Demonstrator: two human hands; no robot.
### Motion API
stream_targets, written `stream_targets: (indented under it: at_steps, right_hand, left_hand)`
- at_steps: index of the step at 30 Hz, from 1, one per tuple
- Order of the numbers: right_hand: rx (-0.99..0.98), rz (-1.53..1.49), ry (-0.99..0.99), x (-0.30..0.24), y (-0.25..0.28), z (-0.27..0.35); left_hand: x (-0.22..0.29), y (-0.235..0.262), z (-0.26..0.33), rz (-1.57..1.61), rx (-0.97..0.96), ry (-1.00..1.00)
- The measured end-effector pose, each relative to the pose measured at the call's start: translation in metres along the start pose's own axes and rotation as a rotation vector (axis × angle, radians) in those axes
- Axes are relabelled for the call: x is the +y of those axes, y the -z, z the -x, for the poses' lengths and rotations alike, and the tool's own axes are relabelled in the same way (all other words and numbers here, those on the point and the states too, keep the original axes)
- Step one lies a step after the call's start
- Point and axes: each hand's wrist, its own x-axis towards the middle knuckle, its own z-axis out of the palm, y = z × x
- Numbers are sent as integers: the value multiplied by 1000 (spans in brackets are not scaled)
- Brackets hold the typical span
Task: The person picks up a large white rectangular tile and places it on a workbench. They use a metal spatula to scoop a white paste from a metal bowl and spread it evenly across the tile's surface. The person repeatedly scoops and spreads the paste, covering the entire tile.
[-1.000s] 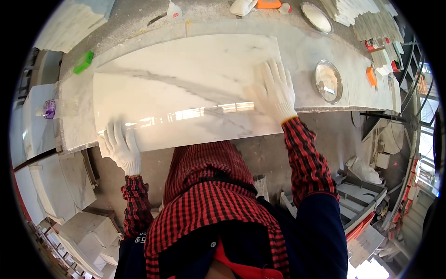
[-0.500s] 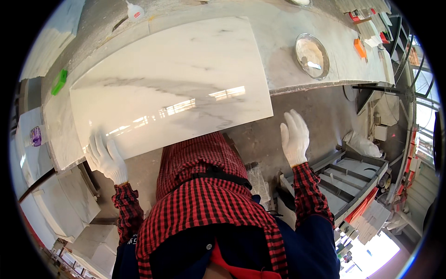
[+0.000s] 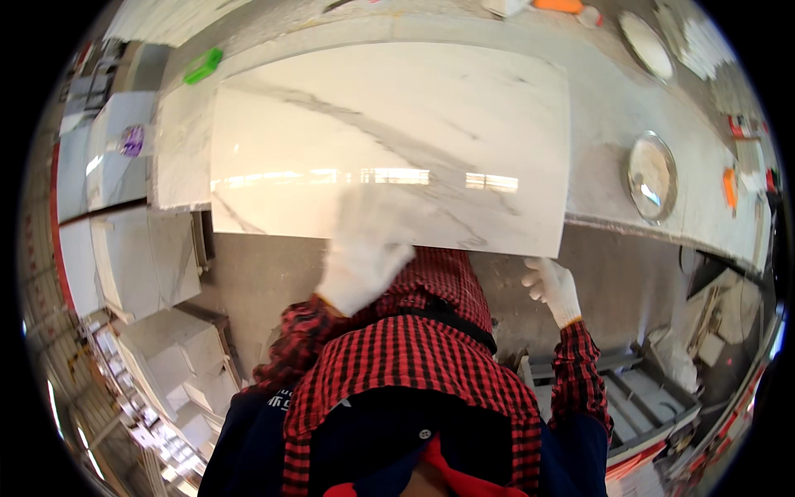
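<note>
Left hand [image 3: 364, 253] moved onto slab [image 3: 389, 141], lengthwise left-right

The marble-look slab [image 3: 389, 141] is polished and glossy, white with grey veins, mirroring a band of light across its middle. Under the slab, the workbench [image 3: 604, 174] looks like matt, dusty grey stone. Right of the slab lies a shiny round metal disc [image 3: 652, 176]. Both hands at the slab's near edge, left hand [image 3: 364, 248] and right hand [image 3: 553, 286], wear white knitted cloth gloves, though the left is blurred.
</note>
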Motion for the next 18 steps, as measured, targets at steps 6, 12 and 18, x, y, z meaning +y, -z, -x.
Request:
stream_targets:
  at_steps: [6, 12, 18]
  right_hand:
    - [-87, -348, 58, -25, 16, -4]
    - [-146, -481, 134, -35, -1, -10]
    - [70, -394, 207, -41, -16, -15]
  left_hand:
    - [5, -3, 5, 114, 69, -42]
    - [-148, -24, 90, -142, 551, 530]
    - [-279, 4, 203, 957, 616, 1642]
